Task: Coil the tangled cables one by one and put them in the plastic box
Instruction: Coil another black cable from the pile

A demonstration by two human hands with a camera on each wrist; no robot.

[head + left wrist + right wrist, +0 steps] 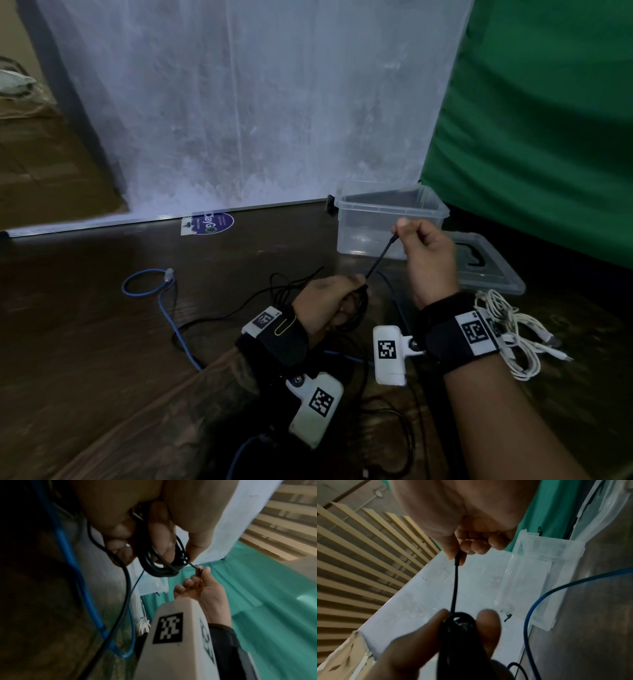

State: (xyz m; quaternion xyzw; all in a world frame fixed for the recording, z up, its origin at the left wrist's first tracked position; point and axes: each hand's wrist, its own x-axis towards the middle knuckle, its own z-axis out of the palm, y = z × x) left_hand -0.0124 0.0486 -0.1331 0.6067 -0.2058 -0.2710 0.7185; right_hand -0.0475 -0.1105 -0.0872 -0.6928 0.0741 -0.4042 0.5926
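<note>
My left hand [329, 301] grips a coiled bundle of black cable [358, 310] low in the middle of the head view; the loops [161, 566] wrap round its fingers. The free end of that black cable [382, 255] runs taut up to my right hand [423, 250], which pinches its tip between thumb and finger [455, 555]. The clear plastic box [390, 219] stands just behind my right hand, apparently with nothing inside. A blue cable [164, 301] lies looped on the dark table at left. A white cable bundle [513, 329] lies at right.
The box's lid [489, 263] lies flat to the right of the box. A white board [239, 102] stands behind the table and a green cloth [548, 120] hangs at right. More loose black cable [212, 320] trails across the table near my left wrist.
</note>
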